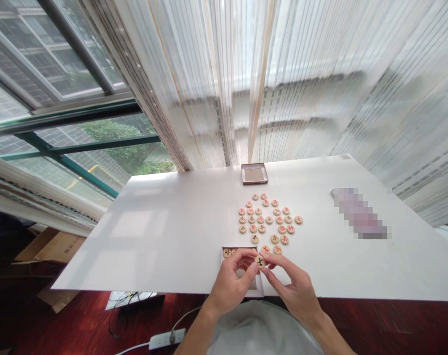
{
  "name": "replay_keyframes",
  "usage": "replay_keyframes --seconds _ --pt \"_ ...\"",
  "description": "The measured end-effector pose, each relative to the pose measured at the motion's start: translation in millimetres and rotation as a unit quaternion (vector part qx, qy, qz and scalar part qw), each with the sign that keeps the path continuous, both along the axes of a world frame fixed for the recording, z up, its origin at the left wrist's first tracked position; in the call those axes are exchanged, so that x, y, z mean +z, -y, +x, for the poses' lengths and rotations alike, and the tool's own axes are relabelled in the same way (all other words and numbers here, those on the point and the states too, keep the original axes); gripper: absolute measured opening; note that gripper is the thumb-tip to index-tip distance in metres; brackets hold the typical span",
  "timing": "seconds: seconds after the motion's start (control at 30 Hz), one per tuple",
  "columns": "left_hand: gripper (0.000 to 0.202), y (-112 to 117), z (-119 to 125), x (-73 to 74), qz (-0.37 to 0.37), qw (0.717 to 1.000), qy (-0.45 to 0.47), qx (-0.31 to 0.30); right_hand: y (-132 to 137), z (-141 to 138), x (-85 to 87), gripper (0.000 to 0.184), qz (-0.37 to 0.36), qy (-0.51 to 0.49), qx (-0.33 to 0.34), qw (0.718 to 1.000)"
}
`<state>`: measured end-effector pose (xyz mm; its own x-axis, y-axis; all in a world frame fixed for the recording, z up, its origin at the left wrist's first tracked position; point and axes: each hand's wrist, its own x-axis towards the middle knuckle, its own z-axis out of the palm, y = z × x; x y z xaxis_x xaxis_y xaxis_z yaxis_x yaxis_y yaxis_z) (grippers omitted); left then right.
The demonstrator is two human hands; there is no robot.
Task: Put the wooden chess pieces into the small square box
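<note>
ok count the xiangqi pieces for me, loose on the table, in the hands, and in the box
loose pieces on the white table: 27
held piece between left hand and right hand: 1
pieces showing in the box: 2
total: 30

black Chinese character on a xiangqi piece (260, 262), red or black on other pieces (282, 229)
</note>
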<state>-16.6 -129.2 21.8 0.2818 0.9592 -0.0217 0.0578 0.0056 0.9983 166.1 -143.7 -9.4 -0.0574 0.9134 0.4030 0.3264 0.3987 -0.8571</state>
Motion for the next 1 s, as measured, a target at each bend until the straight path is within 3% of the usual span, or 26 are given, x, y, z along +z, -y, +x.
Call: replay_keyframes --seconds 0.17,0.47,0.73,1.0 --pt "0.026 0.7 -2.4 4.0 0.003 1.000 -0.004 -0.015 -0.8 1.0 1.1 0.028 -0.005 -0.012 0.009 1.000" --pt "0.026 -1.8 -5.9 6.8 0.042 0.997 -0.070 -0.009 1.1 0.6 0.2 0.029 -0.126 -0.027 0.028 0.991" --pt "0.025 -2.4 -11.5 9.2 0.047 0.993 -0.105 -0.026 -3.2 1.4 1.7 0.031 -0.155 -0.056 0.081 0.983" --pt "0.022 -2.0 -11.8 5.7 0.059 0.992 -0.107 -0.012 -1.4 -3.1 -5.0 0.028 -0.218 -0.154 0.069 0.961"
